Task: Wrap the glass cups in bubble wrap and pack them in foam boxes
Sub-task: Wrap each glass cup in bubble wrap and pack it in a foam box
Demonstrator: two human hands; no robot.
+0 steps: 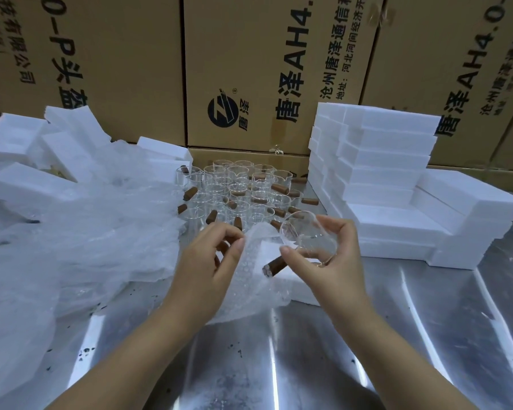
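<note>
My right hand (332, 258) holds a clear glass cup (307, 235) tilted on its side, its brown wooden handle (276, 266) pointing down and left. My left hand (211, 258) pinches the top edge of a sheet of bubble wrap (249, 279) that hangs between both hands, right beside the cup. Behind my hands, several more glass cups with brown handles (234, 187) stand on the metal table. Closed white foam boxes (391, 173) are stacked at the right.
A big heap of loose bubble wrap (71, 247) covers the left of the shiny metal table (308, 365). More foam pieces (27, 161) lie at the far left. Tall printed cardboard cartons (249, 69) wall off the back.
</note>
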